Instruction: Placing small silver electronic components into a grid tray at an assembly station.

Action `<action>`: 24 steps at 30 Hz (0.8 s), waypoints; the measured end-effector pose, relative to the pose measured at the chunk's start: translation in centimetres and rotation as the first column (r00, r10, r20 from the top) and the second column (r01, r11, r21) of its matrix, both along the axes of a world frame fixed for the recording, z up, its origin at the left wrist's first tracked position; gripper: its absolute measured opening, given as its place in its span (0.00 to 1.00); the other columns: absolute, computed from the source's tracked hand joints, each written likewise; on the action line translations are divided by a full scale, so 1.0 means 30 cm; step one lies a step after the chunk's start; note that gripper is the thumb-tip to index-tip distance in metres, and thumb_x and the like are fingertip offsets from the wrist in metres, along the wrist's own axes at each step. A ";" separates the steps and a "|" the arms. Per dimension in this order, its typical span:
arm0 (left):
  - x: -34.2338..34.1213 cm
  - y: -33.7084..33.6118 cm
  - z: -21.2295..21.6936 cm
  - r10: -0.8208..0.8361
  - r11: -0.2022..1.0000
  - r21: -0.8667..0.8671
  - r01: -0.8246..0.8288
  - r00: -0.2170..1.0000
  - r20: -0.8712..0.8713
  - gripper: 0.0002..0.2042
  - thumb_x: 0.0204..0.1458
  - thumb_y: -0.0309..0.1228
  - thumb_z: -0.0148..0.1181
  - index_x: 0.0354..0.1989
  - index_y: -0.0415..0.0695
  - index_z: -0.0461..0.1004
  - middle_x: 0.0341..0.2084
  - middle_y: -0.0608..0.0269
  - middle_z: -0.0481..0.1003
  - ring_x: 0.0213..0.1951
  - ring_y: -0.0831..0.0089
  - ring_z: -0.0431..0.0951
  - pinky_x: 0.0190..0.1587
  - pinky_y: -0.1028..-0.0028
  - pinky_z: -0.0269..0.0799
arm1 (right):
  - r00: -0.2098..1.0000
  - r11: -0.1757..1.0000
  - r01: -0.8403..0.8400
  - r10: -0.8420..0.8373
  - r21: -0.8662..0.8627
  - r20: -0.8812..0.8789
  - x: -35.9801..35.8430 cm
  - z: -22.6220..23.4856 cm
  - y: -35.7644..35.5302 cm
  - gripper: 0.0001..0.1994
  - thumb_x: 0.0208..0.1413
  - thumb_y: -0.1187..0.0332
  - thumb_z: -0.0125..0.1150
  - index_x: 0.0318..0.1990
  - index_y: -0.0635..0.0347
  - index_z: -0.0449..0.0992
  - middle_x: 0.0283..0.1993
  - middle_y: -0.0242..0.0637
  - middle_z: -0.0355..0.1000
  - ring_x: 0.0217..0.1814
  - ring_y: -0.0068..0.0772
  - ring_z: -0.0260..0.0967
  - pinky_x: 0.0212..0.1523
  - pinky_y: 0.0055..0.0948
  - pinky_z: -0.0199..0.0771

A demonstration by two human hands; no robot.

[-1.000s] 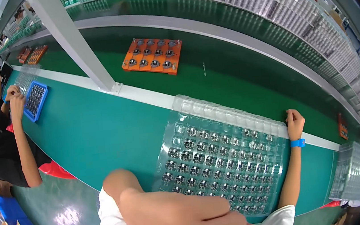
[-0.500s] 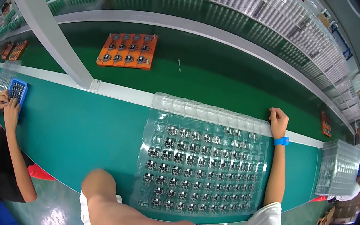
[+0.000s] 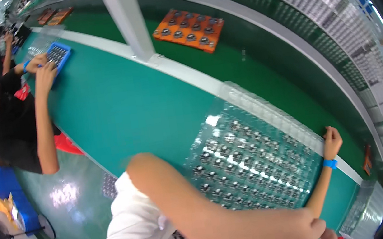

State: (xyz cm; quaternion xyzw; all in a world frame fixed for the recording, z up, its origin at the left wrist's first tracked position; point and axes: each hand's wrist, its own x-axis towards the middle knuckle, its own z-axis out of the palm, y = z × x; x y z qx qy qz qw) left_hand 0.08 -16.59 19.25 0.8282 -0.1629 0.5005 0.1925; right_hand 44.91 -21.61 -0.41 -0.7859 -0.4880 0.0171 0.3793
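so the big change right now is the left hand [image 3: 316,228]: a second ago it was hanging over the near edge of the clear tray [image 3: 214,119], and now it's sitting way further right, passing in front of the right forearm [image 3: 321,194] in this view. its fingers are looking curled, but the lower border is cutting part of them off, so I can't tell whether it's pinching anything

the right hand [image 3: 332,143], the one with the blue wristband [image 3: 330,163], is basically staying put at the tray's far right corner, fingers bent inward. can't tell if it's gripping the plastic or just resting there

tray's still lying on the green table [image 3: 117,100] in front of the person, with rows of small metal parts [image 3: 235,124] sitting in its pockets and a clear ridged strip [image 3: 267,115] running along its far side. the left arm is hiding the near edge, so I'm not seeing every row

what it's meaning for the work, imo: the left hand isn't reaching into any pocket I'm able to see, so the loaded tray is looking undisturbed for the moment. the whole view is swinging too, so the orange fixture [image 3: 190,30] is showing further right than half a second ago, which I'm reading as the head turning
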 end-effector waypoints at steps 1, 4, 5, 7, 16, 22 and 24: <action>0.019 -0.048 -0.031 -0.097 0.991 -0.096 0.094 0.995 -0.030 0.10 0.43 0.30 0.59 0.19 0.36 0.70 0.18 0.63 0.65 0.15 0.75 0.66 0.13 0.77 0.57 | 1.000 1.000 0.005 -0.005 0.008 -0.014 0.024 0.015 -0.017 0.12 0.60 0.67 0.52 0.34 0.69 0.76 0.19 0.30 0.66 0.21 0.16 0.60 0.22 0.19 0.59; 0.027 -0.083 -0.069 0.012 1.000 0.006 -0.011 0.986 -0.169 0.09 0.45 0.32 0.54 0.22 0.37 0.71 0.17 0.62 0.66 0.20 0.72 0.71 0.17 0.75 0.63 | 1.000 1.000 -0.002 0.002 0.018 -0.003 0.022 -0.018 0.002 0.13 0.61 0.65 0.52 0.34 0.69 0.76 0.18 0.29 0.65 0.21 0.16 0.59 0.21 0.20 0.57; 0.018 -0.055 -0.067 0.044 0.998 0.054 -0.032 0.969 -0.241 0.10 0.48 0.32 0.53 0.24 0.37 0.71 0.17 0.61 0.67 0.21 0.72 0.71 0.19 0.75 0.64 | 1.000 1.000 0.012 -0.012 0.018 -0.013 0.012 -0.021 0.008 0.13 0.61 0.65 0.52 0.34 0.69 0.76 0.18 0.29 0.65 0.21 0.16 0.59 0.22 0.20 0.57; 0.031 0.032 -0.082 0.009 0.988 0.144 0.060 0.900 -0.436 0.07 0.44 0.30 0.54 0.30 0.41 0.71 0.22 0.59 0.69 0.26 0.72 0.72 0.25 0.73 0.68 | 1.000 0.999 0.031 -0.031 0.045 0.004 0.014 -0.015 0.002 0.14 0.61 0.65 0.53 0.34 0.69 0.76 0.18 0.29 0.65 0.21 0.16 0.59 0.22 0.20 0.58; 0.097 0.650 -0.541 0.432 0.489 -0.692 -0.531 0.836 -0.337 0.13 0.57 0.32 0.52 0.22 0.39 0.72 0.13 0.70 0.69 0.17 0.85 0.66 0.20 0.81 0.60 | 0.994 0.990 0.051 -0.037 0.134 -0.106 -0.010 -0.008 0.003 0.12 0.59 0.66 0.54 0.33 0.69 0.76 0.19 0.30 0.67 0.21 0.16 0.61 0.22 0.19 0.59; 0.049 0.657 -0.749 0.427 0.379 -0.759 -0.529 0.828 -0.364 0.08 0.58 0.25 0.46 0.35 0.39 0.74 0.16 0.68 0.70 0.17 0.86 0.64 0.19 0.82 0.59 | 0.994 0.988 0.003 0.013 0.153 -0.108 -0.019 0.012 -0.001 0.11 0.57 0.68 0.55 0.31 0.68 0.76 0.18 0.32 0.67 0.19 0.17 0.63 0.20 0.21 0.61; 0.049 0.664 -0.766 0.540 0.448 -0.536 -0.716 0.694 -0.475 0.09 0.55 0.25 0.48 0.40 0.42 0.75 0.18 0.64 0.72 0.20 0.76 0.72 0.25 0.75 0.67 | 0.994 0.988 0.012 0.005 0.152 -0.110 -0.030 0.010 0.007 0.11 0.57 0.68 0.55 0.30 0.68 0.75 0.18 0.32 0.67 0.19 0.18 0.63 0.20 0.21 0.61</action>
